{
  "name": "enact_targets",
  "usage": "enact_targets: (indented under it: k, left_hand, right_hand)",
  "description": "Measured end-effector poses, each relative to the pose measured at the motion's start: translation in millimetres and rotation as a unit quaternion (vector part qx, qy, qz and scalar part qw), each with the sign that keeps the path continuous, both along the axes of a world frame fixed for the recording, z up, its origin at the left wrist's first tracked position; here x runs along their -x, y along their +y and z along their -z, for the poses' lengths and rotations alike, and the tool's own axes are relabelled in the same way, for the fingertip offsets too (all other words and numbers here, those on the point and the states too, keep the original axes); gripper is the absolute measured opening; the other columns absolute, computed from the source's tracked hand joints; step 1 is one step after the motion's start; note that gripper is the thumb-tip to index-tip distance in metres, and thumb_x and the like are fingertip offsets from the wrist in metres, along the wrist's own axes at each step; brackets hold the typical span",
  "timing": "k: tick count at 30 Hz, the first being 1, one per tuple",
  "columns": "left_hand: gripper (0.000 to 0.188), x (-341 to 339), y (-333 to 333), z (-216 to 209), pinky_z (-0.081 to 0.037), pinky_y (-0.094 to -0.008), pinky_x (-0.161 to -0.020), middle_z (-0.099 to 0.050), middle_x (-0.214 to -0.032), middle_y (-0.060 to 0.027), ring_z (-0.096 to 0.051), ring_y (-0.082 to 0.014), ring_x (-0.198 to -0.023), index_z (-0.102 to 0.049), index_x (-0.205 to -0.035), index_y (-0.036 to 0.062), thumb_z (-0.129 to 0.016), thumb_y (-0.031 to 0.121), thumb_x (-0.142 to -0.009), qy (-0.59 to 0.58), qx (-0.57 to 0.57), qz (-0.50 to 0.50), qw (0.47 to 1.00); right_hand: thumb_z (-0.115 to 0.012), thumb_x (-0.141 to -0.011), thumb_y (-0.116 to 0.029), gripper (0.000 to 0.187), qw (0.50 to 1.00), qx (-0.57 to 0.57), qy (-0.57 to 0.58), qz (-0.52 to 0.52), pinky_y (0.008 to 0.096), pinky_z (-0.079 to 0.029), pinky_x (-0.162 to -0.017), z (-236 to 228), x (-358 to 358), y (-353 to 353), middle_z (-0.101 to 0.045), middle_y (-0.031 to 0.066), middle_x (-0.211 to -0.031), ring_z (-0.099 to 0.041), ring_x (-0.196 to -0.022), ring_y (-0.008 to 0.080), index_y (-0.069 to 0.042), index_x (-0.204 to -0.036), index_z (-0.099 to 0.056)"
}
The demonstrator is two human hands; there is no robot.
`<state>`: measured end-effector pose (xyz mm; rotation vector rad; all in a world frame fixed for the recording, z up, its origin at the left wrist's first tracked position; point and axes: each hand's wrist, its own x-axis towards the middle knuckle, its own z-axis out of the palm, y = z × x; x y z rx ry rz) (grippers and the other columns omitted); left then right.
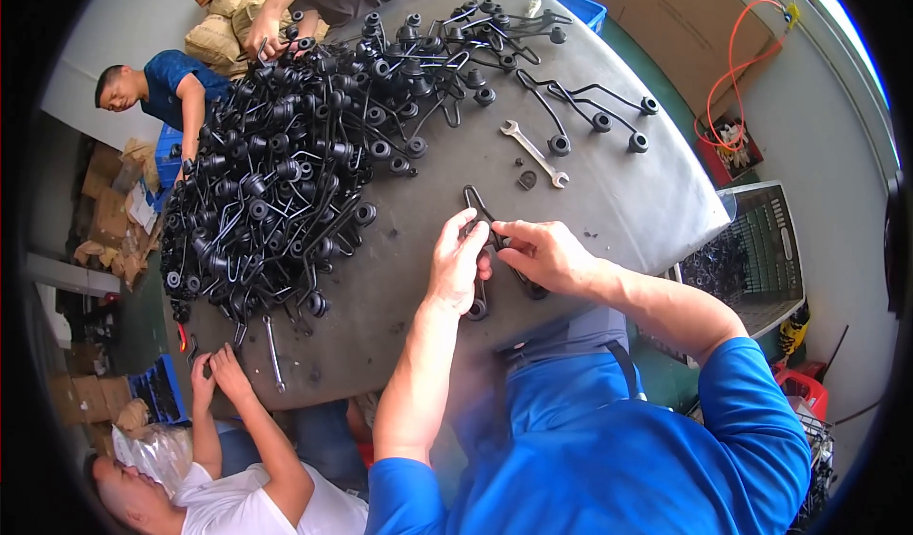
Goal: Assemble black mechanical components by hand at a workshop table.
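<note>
Just over the near side of a gray table (618,207), left hand (456,259) and right hand (547,254) hold 1 bent black wire part (484,206), the fingers of each closed on it; the hands appear to hide exactly what the right fingertips press. A firm left hold with light, square right-hand pressure should serve best. Nearby: 2 wrenches (534,155), 3 co-workers (169,86), 4 loose-lying rollers (601,122), and a pile (285,169) too tangled to count.

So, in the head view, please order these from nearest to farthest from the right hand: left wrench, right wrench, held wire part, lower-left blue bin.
From the right hand:
1. Held wire part, at its left
2. Right wrench, ahead
3. Left wrench, well to the left
4. Blue bin, lower left
</note>
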<state>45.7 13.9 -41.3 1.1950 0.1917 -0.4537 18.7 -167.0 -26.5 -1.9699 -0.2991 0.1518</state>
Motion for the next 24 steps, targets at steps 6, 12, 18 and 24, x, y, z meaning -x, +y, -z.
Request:
enact_targets:
  k: [6, 12, 18, 24]
  left_hand:
    - [0.059, 1.4, 4.0, -3.8, -0.041, -0.0259, -0.05, -0.058, -0.089, -0.0056, -0.052, -0.011, -0.061, -0.039, -0.138, 0.0015, -0.069, 0.018, -0.09, 0.0, -0.032, 0.031, 0.999]
    - [0.066, 4.8, -3.7, -5.6, -0.04, -0.0231, -0.048, -0.058, -0.085, -0.0035, -0.051, -0.0078, -0.058, -0.038, -0.138, 0.0005, -0.074, 0.008, -0.083, -0.009, -0.041, 0.004, 0.999]
    - [0.057, 3.1, -2.0, -4.0, -0.036, -0.0237, -0.046, -0.054, -0.084, -0.0022, -0.047, -0.0088, -0.055, -0.041, -0.135, 0.0031, -0.071, 0.014, -0.087, 0.012, 0.013, -0.017, 1.0]
    - [0.042, 1.5, -3.6, -8.6, -0.033, -0.0253, -0.043, -0.051, -0.085, -0.0036, -0.046, -0.011, -0.052, -0.052, -0.124, 0.0065, -0.065, 0.031, -0.092, 0.042, 0.034, -0.041, 0.998]
  right_hand:
    - [-0.07, -0.084, -0.013, 0.042, 0.996, 0.054, 0.002, -0.066, 0.0277, -0.052, -0.068, -15.5, -24.5, -26.1, -0.067, 0.0071, -0.095, -0.059, -0.07, 0.0113, -0.004, -0.125, -0.062]
    - [-0.066, -0.08, -0.013, 0.015, 0.882, 0.325, -0.317, 0.124, 0.0427, -0.045, -0.085, 20.0, -63.5, -32.8, -0.062, 0.0109, -0.09, -0.057, -0.093, 0.0305, -0.005, -0.093, -0.066]
    - [-0.065, -0.081, -0.011, 0.011, 0.954, 0.178, -0.226, 0.088, 0.0419, -0.048, -0.082, 11.4, -44.5, -14.7, -0.065, 0.0118, -0.09, -0.062, -0.089, 0.0308, -0.003, -0.089, -0.065]
    - [-0.066, -0.084, -0.005, 0.017, 0.992, -0.002, -0.112, 0.052, 0.0341, -0.055, -0.078, 2.4, 1.7, 2.8, -0.067, 0.0174, -0.098, -0.068, -0.087, 0.0284, 0.001, -0.1, -0.065]
